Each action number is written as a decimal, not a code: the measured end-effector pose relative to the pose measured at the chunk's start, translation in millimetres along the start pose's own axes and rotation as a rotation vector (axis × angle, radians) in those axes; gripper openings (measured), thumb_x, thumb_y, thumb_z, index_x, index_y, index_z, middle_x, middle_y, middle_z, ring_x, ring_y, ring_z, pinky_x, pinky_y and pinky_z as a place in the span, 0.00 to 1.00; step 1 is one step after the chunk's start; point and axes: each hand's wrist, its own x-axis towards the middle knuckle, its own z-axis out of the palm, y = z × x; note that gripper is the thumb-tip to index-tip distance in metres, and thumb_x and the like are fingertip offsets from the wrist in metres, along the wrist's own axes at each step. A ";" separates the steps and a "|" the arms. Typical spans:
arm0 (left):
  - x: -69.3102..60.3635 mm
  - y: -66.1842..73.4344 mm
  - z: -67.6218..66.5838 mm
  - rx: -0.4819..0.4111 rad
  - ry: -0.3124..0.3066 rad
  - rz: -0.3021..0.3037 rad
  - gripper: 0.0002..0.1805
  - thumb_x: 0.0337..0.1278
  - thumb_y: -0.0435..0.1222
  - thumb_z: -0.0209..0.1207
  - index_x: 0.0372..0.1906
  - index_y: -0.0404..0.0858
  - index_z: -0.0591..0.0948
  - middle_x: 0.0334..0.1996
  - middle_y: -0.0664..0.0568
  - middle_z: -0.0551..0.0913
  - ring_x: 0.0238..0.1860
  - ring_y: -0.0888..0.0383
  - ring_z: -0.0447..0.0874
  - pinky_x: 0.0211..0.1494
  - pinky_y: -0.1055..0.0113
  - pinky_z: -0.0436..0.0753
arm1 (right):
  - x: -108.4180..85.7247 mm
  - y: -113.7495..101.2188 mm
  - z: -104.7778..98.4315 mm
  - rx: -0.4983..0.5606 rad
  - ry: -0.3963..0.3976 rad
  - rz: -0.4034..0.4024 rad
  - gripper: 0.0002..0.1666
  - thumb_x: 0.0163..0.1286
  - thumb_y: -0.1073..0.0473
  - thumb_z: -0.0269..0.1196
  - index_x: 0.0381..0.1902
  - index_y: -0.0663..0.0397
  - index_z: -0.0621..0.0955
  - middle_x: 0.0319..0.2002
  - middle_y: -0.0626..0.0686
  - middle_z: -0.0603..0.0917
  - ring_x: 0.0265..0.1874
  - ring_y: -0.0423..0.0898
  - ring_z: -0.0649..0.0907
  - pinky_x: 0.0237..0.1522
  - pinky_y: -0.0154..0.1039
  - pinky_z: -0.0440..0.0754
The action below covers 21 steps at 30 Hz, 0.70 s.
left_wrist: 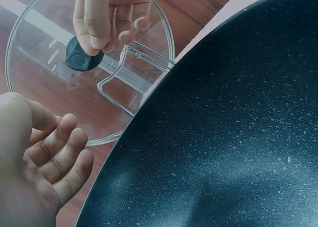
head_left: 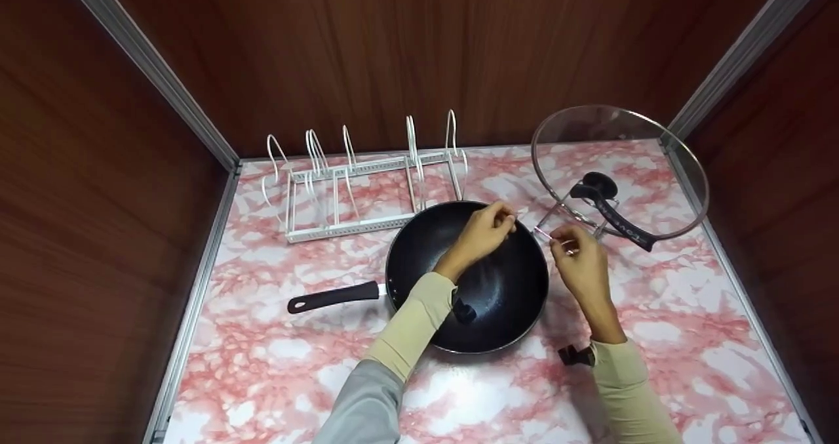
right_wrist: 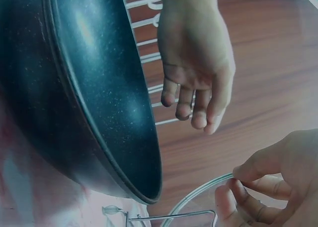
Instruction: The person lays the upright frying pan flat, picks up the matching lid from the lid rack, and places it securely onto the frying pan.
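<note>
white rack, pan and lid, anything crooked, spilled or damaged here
Only the white rack looks slightly askew: its left end seems farther from the back wall than its right. No spill or damage shows on the pan or glass lid.

A dark pan (left_wrist: 223,127) flecked with pale specks spreads from one o'clock round to six. Toward eight, the left hand (left_wrist: 42,162) shows its palm, fingers loosely bent. At eleven, the right hand (left_wrist: 99,11) hangs before a glass lid (left_wrist: 54,85) and overlaps its dark knob (left_wrist: 77,59) (whether they touch is unclear). A bent wire stand (left_wrist: 101,84) shows between knob and pan rim; a wood-grained panel (left_wrist: 206,11) backs twelve o'clock.
</note>
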 end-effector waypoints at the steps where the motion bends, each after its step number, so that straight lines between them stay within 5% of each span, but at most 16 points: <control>1: 0.8 0.5 0.5 0.008 -0.001 -0.001 0.07 0.77 0.30 0.57 0.48 0.30 0.83 0.34 0.43 0.88 0.28 0.69 0.77 0.35 0.78 0.78 | 0.6 -0.8 -0.2 -0.003 0.004 -0.004 0.07 0.68 0.72 0.65 0.43 0.65 0.86 0.39 0.62 0.90 0.34 0.48 0.85 0.36 0.17 0.74; 7: 5.5 2.8 4.7 0.022 -0.014 -0.012 0.07 0.76 0.30 0.57 0.50 0.31 0.82 0.36 0.46 0.88 0.33 0.68 0.78 0.40 0.78 0.80 | 5.2 -5.9 -1.9 -0.003 0.030 -0.053 0.08 0.67 0.73 0.64 0.42 0.64 0.87 0.41 0.62 0.89 0.38 0.55 0.88 0.38 0.17 0.76; 14: 11.5 4.2 9.1 0.081 -0.014 -0.005 0.08 0.76 0.32 0.58 0.51 0.34 0.83 0.42 0.46 0.88 0.39 0.67 0.78 0.47 0.78 0.78 | 11.6 -11.7 -6.2 -0.002 0.069 -0.112 0.08 0.68 0.74 0.64 0.43 0.65 0.87 0.41 0.60 0.88 0.38 0.40 0.84 0.40 0.24 0.83; 21: 19.8 6.7 16.1 0.133 -0.031 0.026 0.10 0.76 0.32 0.57 0.53 0.32 0.82 0.44 0.46 0.88 0.42 0.61 0.82 0.49 0.76 0.79 | 16.0 -15.5 -10.4 -0.023 0.117 -0.170 0.09 0.68 0.75 0.64 0.44 0.66 0.87 0.42 0.61 0.88 0.39 0.53 0.87 0.39 0.18 0.77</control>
